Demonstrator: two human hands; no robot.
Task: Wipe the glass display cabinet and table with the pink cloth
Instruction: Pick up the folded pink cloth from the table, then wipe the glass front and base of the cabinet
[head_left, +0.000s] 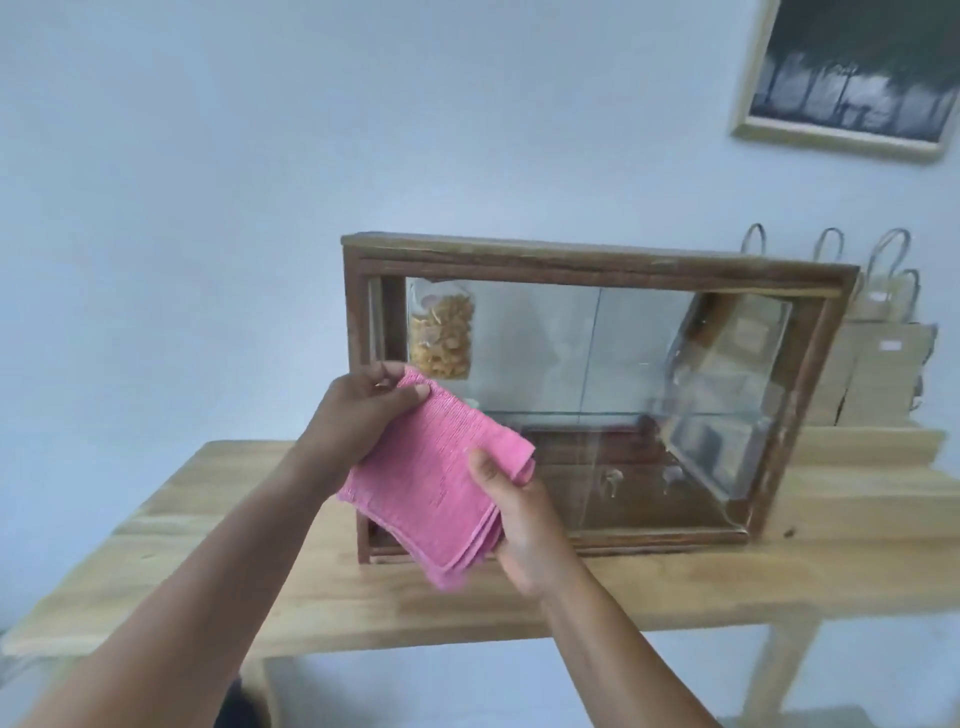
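Observation:
A folded pink cloth is held in the air between both hands, in front of the cabinet's lower left corner. My left hand pinches its top corner. Along the lower right edge, my right hand grips the cloth with the thumb on top. The glass display cabinet has a dark wooden frame and stands on the light wooden table. Inside it, at the upper left, hangs a clear bag of yellow snacks.
Several brown paper bags with handles stand on the table behind the cabinet's right side. A framed picture hangs on the pale wall at the upper right. The table's front edge runs below my forearms.

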